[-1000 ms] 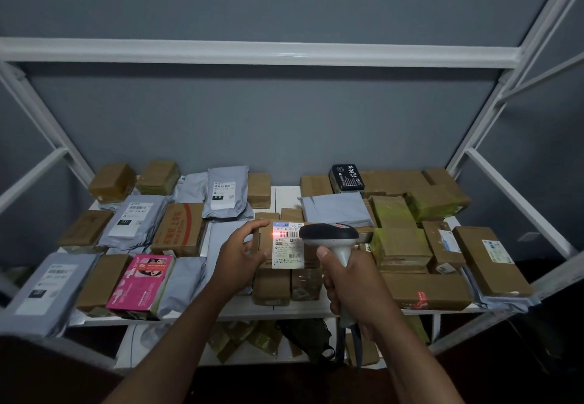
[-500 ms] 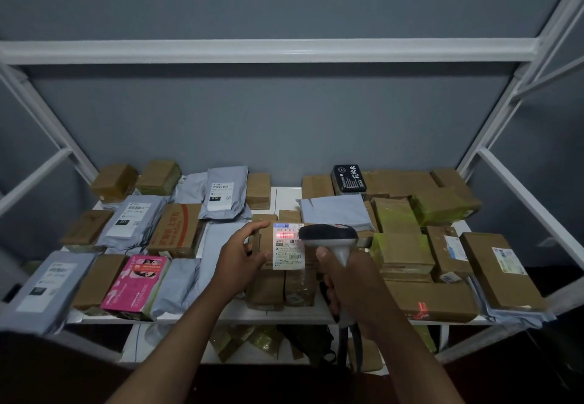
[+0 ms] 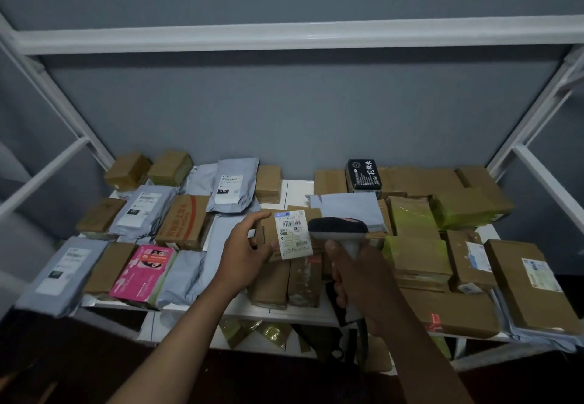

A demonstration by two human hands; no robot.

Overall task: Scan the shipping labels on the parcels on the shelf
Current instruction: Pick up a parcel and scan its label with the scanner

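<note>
My left hand [image 3: 245,247] grips a small brown parcel [image 3: 268,239] at the shelf's middle, tilted up so that its white shipping label [image 3: 293,234] faces me. My right hand [image 3: 363,280] holds a handheld barcode scanner [image 3: 338,229] by its grip, with the dark head just right of the label. No red scan light shows on the label. Many other parcels cover the white shelf [image 3: 295,190]: brown boxes, grey mailer bags and a pink box [image 3: 143,272].
White frame bars [image 3: 284,35] run above and at both sides of the shelf. A black box [image 3: 363,173] stands at the back. Brown boxes [image 3: 521,283] overhang the front right edge. A lower shelf holds more items.
The red scan light that lay on the label has gone out. Both hands and the parcel stay almost where they were; the view has shifted slightly.
</note>
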